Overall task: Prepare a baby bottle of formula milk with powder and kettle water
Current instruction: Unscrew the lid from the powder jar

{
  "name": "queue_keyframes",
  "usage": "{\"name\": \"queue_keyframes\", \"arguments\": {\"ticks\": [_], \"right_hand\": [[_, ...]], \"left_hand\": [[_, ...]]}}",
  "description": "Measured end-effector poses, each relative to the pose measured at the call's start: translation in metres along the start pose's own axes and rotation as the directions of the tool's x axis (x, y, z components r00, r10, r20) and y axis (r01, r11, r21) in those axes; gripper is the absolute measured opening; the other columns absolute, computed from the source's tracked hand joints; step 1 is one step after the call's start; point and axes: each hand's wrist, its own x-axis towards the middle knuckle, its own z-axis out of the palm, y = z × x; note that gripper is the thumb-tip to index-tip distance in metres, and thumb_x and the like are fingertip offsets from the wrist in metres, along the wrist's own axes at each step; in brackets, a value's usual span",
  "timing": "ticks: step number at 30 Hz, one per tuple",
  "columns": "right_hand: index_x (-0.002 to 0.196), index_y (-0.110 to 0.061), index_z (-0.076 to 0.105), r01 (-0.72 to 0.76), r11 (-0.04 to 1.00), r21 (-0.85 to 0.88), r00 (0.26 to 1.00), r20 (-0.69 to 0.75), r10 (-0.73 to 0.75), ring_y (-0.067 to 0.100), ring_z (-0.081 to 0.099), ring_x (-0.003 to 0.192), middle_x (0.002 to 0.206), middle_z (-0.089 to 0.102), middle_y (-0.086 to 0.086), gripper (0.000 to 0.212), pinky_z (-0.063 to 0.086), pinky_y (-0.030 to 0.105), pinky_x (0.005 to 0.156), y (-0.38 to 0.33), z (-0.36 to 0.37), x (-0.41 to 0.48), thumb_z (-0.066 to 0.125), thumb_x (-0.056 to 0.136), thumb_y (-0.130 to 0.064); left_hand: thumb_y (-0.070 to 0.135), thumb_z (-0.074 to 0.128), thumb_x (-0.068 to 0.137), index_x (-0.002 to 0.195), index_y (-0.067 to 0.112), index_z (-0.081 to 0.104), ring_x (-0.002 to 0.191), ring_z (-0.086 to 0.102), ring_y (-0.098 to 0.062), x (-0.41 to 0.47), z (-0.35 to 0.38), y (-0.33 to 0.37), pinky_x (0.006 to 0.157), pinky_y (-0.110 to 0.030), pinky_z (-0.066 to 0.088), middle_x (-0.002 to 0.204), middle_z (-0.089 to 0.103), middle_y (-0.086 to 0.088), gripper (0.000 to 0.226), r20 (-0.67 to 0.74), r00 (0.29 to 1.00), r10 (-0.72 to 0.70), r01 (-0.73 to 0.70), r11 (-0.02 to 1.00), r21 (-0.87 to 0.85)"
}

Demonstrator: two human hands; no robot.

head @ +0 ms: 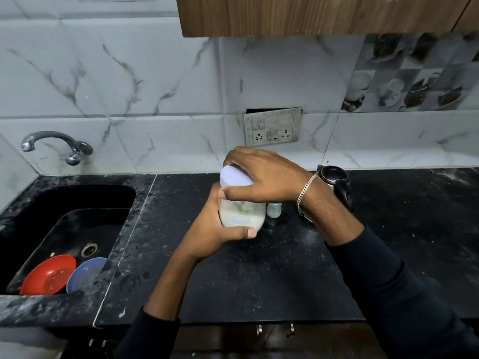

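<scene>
Left hand [207, 229] grips powder jar [242, 216]; right hand [261, 174] clasps lid [234, 177].

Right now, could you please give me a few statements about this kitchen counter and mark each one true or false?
1. The left hand grips the body of the powder jar. True.
2. The right hand hangs free and holds nothing. False: it grips the jar's lid.
3. The baby bottle stands on the counter behind the jar. True.
4. The red bowl sits on the counter. False: it lies in the sink, beside a blue bowl.
</scene>
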Motion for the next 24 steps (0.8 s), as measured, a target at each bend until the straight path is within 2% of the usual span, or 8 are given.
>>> {"name": "queue_keyframes", "arguments": {"ticks": [2,5,10,15,18,21,23,24], "right_hand": [[0.124,-0.024,0.057,-0.014,0.998,-0.058,0.998,0.060,0.018,0.021,0.058,0.100,0.113,0.056,-0.005,0.057,0.047,0.038,0.084,0.004,0.008,0.003,0.065,0.085,-0.065],[0.131,-0.023,0.054,-0.066,0.992,-0.104,0.993,0.088,0.075,0.025,0.058,0.102,0.117,0.056,-0.002,0.067,0.043,0.036,0.082,0.009,0.025,0.007,0.063,0.083,-0.069],[0.133,-0.024,0.051,-0.108,0.992,-0.060,0.981,0.155,0.116,0.027,0.057,0.104,0.118,0.055,0.000,0.061,0.043,0.037,0.087,0.009,0.045,0.008,0.069,0.084,-0.057],[0.145,-0.045,0.038,-0.098,0.991,0.085,0.938,0.341,0.064,0.023,0.042,0.121,0.146,0.036,-0.006,0.085,0.043,0.038,0.101,0.015,0.045,0.011,0.079,0.073,-0.024],[0.153,-0.044,0.029,-0.285,0.954,0.089,0.933,0.253,0.255,0.031,0.047,0.126,0.150,0.033,0.002,0.093,0.047,0.044,0.103,0.013,0.051,0.012,0.077,0.075,-0.058],[0.122,-0.020,0.060,-0.420,0.905,-0.067,0.893,0.147,0.425,0.033,0.062,0.101,0.119,0.063,0.010,0.081,0.051,0.041,0.082,0.010,0.057,0.016,0.056,0.077,-0.087],[0.097,-0.015,0.060,-0.410,0.909,-0.076,0.895,0.156,0.417,0.029,0.059,0.088,0.104,0.068,0.009,0.065,0.044,0.037,0.071,0.011,0.064,0.018,0.058,0.082,-0.079],[0.102,-0.015,0.060,-0.385,0.921,-0.049,0.903,0.187,0.388,0.028,0.058,0.091,0.108,0.067,0.008,0.058,0.042,0.036,0.073,0.013,0.065,0.018,0.062,0.084,-0.071]], "left_hand": [[0.016,0.097,0.066,0.146,0.030,0.042,0.125,0.066,-0.018,0.006,0.000,-0.014,0.095,-0.039,0.061,0.137,0.063,0.001,0.098,-0.028,1.000,-0.012,0.013,1.000,0.027],[0.033,0.101,0.065,0.144,0.031,0.045,0.124,0.068,-0.017,0.011,0.004,-0.029,0.101,-0.049,0.060,0.134,0.068,0.007,0.097,-0.121,0.992,-0.032,0.037,0.998,0.045],[0.039,0.104,0.059,0.137,0.039,0.047,0.106,0.071,-0.008,0.010,0.012,-0.038,0.079,-0.023,0.061,0.121,0.071,0.011,0.097,-0.294,0.955,-0.049,0.088,0.989,0.120],[0.034,0.103,0.061,0.131,0.037,0.050,0.104,0.070,-0.006,0.013,0.011,-0.052,0.078,-0.021,0.057,0.117,0.071,0.013,0.088,-0.356,0.932,-0.072,0.130,0.982,0.140],[0.031,0.102,0.064,0.130,0.043,0.047,0.103,0.069,-0.002,0.014,0.013,-0.055,0.075,-0.015,0.056,0.116,0.070,0.015,0.086,-0.356,0.932,-0.063,0.131,0.977,0.169],[0.032,0.102,0.065,0.130,0.047,0.045,0.103,0.066,0.004,0.015,0.016,-0.057,0.072,-0.006,0.051,0.114,0.069,0.017,0.088,-0.357,0.932,-0.058,0.131,0.974,0.185],[0.033,0.102,0.064,0.131,0.044,0.047,0.102,0.065,0.006,0.017,0.016,-0.059,0.071,-0.007,0.051,0.114,0.069,0.018,0.087,-0.350,0.935,-0.062,0.136,0.972,0.193],[0.033,0.102,0.064,0.132,0.041,0.048,0.101,0.064,0.007,0.017,0.017,-0.059,0.071,-0.009,0.051,0.114,0.069,0.017,0.087,-0.345,0.936,-0.065,0.140,0.970,0.198]]}}
